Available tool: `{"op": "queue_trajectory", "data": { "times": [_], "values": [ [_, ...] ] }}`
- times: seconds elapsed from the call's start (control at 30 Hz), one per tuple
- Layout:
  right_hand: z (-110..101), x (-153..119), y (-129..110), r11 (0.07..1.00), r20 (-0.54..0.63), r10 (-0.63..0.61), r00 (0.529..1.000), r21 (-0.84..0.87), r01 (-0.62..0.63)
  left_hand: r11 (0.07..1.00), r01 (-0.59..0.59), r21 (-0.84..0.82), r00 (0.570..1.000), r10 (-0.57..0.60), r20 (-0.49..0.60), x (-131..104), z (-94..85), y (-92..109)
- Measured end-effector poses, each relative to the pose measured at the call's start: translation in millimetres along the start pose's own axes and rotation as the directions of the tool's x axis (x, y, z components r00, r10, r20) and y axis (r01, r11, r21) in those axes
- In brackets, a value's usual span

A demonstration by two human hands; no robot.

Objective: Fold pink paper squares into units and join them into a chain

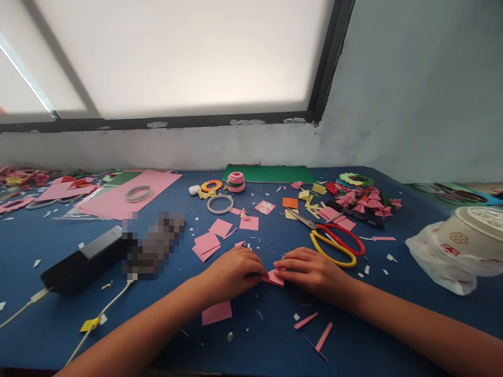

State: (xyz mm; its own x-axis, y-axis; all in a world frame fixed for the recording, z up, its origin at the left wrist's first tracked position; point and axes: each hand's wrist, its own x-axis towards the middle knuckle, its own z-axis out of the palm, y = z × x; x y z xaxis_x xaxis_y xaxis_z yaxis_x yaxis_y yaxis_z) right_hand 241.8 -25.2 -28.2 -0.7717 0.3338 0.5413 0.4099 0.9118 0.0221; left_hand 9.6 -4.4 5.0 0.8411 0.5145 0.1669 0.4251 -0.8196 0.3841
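L hand [239, 268] pinches pink paper [275, 279], R hand's [308, 269] fingers atop it, can't tell if gripping; scissors [313, 225] nr R hand.

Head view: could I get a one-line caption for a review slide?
Left hand and right hand on folded pink paper, blue table, scissors nearby.

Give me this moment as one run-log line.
left hand: touching small pink paper | right hand: touching same paper | red-and-yellow-handled scissors: lying on blue table, beyond right hand
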Motion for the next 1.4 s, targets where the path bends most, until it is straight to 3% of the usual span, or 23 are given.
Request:
{"op": "queue_trajectory", "data": {
  "times": [0.1, 0.6, 1.13, 1.4],
  "values": [
    [-3.8, -0.7, 1.5, 0.999, 0.075, -0.048, 0.996, 0.020, 0.047, 0.999, -0.025, -0.023, 1.000, 0.025, 0.013, 0.1, 1.1, 1.0],
    [-10.0, -5.1, 9.8, 0.997, 0.292, -0.043, 0.955, 0.070, 0.023, 0.998, -0.067, 0.014, 0.989, 0.065, 0.131, 0.9, -5.9, 5.2],
    [-8.9, -5.1, 10.7, 0.993, 0.291, 0.011, 0.957, 0.109, -0.045, 0.999, -0.046, 0.029, 0.994, 0.043, 0.099, 0.1, -5.5, 3.4],
    [-8.5, -2.9, 14.1, 0.969, 0.283, 0.039, 0.958, 0.222, -0.105, 0.926, -0.193, 0.323, 0.979, 0.159, 0.130, 3.0, 5.7, 22.7]
  ]
}}
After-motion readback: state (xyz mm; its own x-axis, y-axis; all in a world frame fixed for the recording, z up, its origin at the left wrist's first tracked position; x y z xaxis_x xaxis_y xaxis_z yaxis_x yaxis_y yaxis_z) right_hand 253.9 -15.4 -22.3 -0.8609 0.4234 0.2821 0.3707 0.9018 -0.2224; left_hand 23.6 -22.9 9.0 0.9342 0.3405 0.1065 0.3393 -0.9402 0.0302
